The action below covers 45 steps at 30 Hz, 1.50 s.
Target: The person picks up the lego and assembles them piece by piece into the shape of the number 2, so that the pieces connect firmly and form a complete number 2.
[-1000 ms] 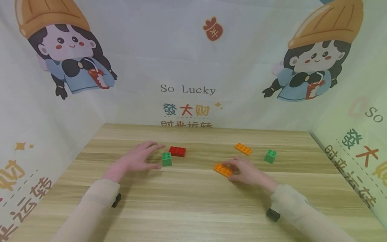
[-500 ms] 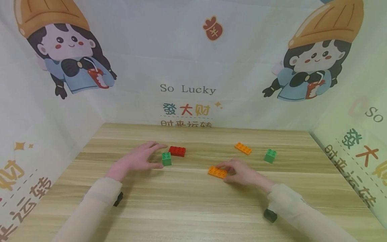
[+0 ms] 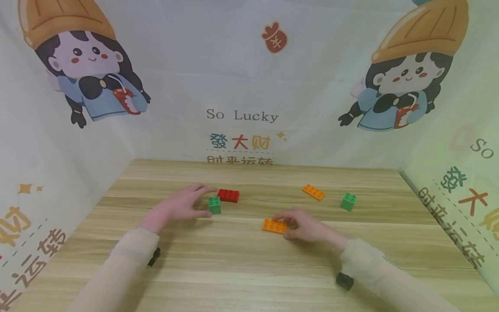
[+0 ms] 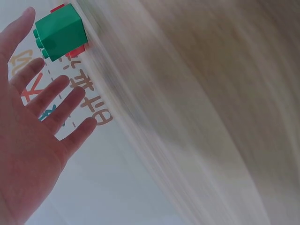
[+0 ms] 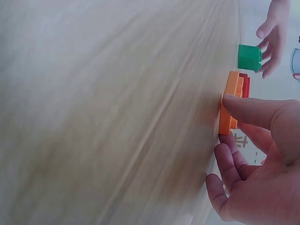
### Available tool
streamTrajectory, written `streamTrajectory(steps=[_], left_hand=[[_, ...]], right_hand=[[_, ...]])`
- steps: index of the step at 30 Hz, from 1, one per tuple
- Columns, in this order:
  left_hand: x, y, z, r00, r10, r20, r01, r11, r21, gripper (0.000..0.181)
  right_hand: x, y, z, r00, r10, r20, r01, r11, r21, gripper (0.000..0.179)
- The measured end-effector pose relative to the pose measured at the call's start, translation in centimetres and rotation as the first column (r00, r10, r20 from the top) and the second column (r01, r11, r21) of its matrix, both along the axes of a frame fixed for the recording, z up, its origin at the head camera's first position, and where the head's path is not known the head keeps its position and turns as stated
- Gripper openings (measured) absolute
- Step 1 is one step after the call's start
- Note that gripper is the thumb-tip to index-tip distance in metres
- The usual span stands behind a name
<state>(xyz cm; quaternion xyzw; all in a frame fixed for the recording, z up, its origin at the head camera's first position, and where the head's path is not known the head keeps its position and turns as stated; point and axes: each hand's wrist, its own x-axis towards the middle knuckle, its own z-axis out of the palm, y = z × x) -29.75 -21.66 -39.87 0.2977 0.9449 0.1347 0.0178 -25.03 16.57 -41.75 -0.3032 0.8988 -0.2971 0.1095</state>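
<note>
Flat orange brick (image 3: 274,225), studs up, sits just below ctr of the head view, a touch right; on the counter (image 3: 241,277) or a hair above it, can't tell which. R hand (image 3: 306,224) pinches its right-hand end, thumb on the near edge, index finger on the far side; other fingers bent, below the brick in the R wrist view.

Left of it, approx. mid-frame: green brick (image 3: 215,205), w/ red brick (image 3: 228,196) just behind & to its right. L hand (image 3: 177,206) is beside these, fingers spread wide w/ nothing in them; thumb tip is v. near the green one, index tip near the red one's left end, contact unclear.

Right of ctr, farther back: 2nd orange brick (image 3: 313,192), then 2nd green brick (image 3: 348,201) farther right. Pale sleeves (image 3: 390,268) come in from both bottom corners, a small dark block (image 3: 345,281) under each wrist. Printed white cloth (image 3: 249,78) fills the upper frame, "So Lucky" lettering (image 3: 242,115) approx. ctr.
</note>
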Motion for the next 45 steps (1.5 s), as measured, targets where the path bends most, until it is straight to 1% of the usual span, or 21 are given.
streamTrajectory(steps=[5, 8, 12, 17, 21, 27, 33, 37, 41, 45], left_hand=[[0.0, 0.2, 0.0, 1.0, -0.002, 0.026, 0.002, 1.0, 0.009, 0.078], [-0.1, 0.3, -0.1, 0.999, 0.002, 0.044, -0.002, 1.0, 0.017, 0.076], [0.0, 0.3, -0.1, 0.998, -0.001, 0.061, 0.0, 1.0, 0.027, 0.073], [0.0, 0.4, -0.1, 0.997, -0.011, 0.075, 0.008, 0.999, 0.042, 0.07], [0.0, 0.4, -0.2, 0.996, -0.008, 0.092, 0.002, 0.998, 0.061, 0.069], [-0.3, 0.3, -0.5, 0.994, 0.004, 0.114, -0.013, 0.996, 0.083, 0.069], [-0.4, 0.3, -0.7, 0.99, 0.012, 0.141, -0.027, 0.994, 0.105, 0.067], [-0.5, 0.3, -0.8, 0.987, 0.019, 0.157, -0.039, 0.991, 0.126, 0.064], [-0.6, 0.3, -1.1, 0.987, 0.01, 0.16, -0.032, 0.99, 0.135, 0.062], [-0.8, 0.3, -1.3, 0.989, 0.001, 0.148, -0.02, 0.992, 0.127, 0.061]], right_hand=[[0.3, -0.6, -0.1, 0.999, -0.018, 0.044, 0.019, 1.0, -0.025, 0.046], [0.4, -0.8, -0.2, 0.999, -0.01, 0.034, 0.011, 1.0, -0.029, 0.045], [0.5, -1.0, -0.3, 0.999, 0.026, 0.023, -0.025, 0.999, -0.046, 0.043], [0.8, -1.3, -0.4, 0.998, 0.031, 0.06, -0.027, 0.998, -0.065, 0.043], [1.0, -1.5, -0.5, 0.994, 0.011, 0.109, -0.002, 0.997, -0.083, 0.043], [1.2, -1.6, -0.6, 0.989, -0.004, 0.148, 0.021, 0.993, -0.115, 0.043], [1.2, -1.6, -0.6, 0.974, -0.068, 0.218, 0.097, 0.987, -0.125, 0.041], [1.2, -1.5, -0.7, 0.967, -0.097, 0.234, 0.131, 0.982, -0.133, 0.038], [1.1, -1.4, -0.9, 0.962, -0.118, 0.245, 0.155, 0.978, -0.141, 0.036], [1.0, -1.2, -1.1, 0.963, -0.117, 0.244, 0.155, 0.977, -0.146, 0.035]])
